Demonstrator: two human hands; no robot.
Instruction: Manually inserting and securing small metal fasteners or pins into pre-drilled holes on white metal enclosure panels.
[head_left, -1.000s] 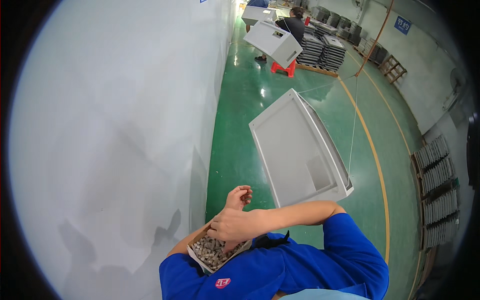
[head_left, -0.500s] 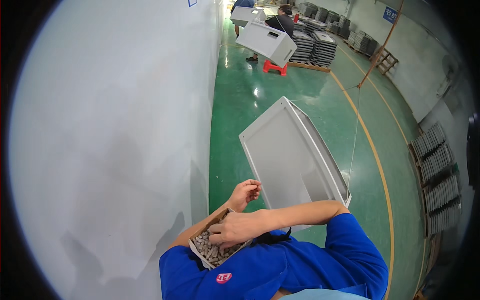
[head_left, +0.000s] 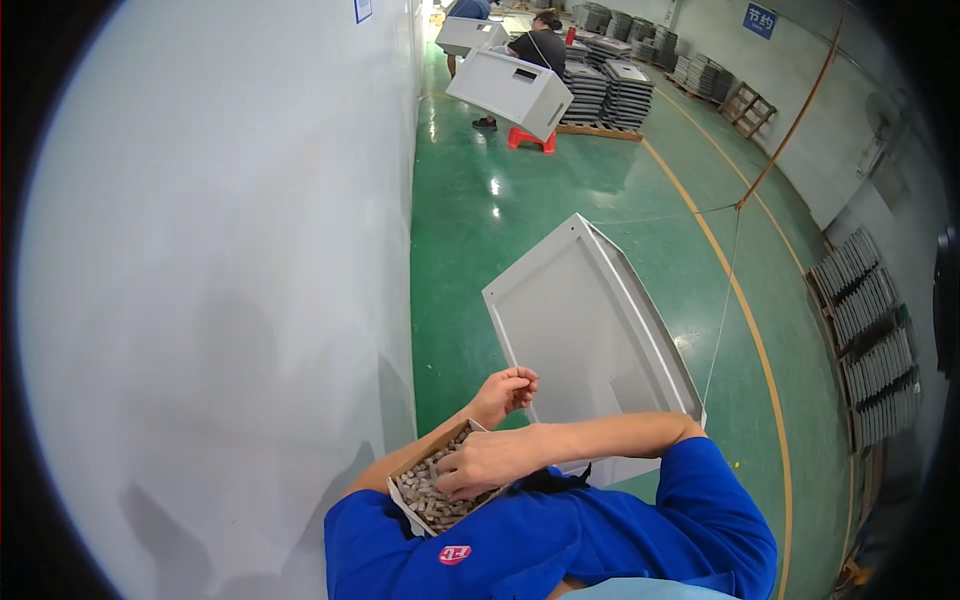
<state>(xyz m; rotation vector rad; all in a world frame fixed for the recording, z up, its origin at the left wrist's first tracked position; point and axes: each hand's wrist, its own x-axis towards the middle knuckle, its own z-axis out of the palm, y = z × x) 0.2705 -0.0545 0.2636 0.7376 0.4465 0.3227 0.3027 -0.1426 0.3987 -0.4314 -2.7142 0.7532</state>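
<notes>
A small open cardboard box [head_left: 408,508] full of short grey cylindrical pieces [head_left: 436,512] rests against my chest, in the crook of my left arm. My right hand [head_left: 480,463] reaches across into it, fingers bent down among the pieces; whether one is between the fingertips is hidden. Past the box, my left hand [head_left: 506,394] has its fingers curled and the thumb pressed to them, right beside the left edge of a large light-grey sheet-metal casing [head_left: 580,310]. What those fingers hold, if anything, does not show. The casing hangs tilted on thin cords.
A pale wall [head_left: 240,260] runs close along my left. Ahead, two people work by similar hanging white casings [head_left: 510,85], near a red stool [head_left: 532,140] and stacked grey panels [head_left: 625,95]. More panels [head_left: 880,385] stand on the right. A cord [head_left: 727,300] slopes down to the casing.
The view has shifted slightly, so the casing sits a little lower and the far casings farther left. My right hand stays in the box; my left remains curled by the casing's edge.
</notes>
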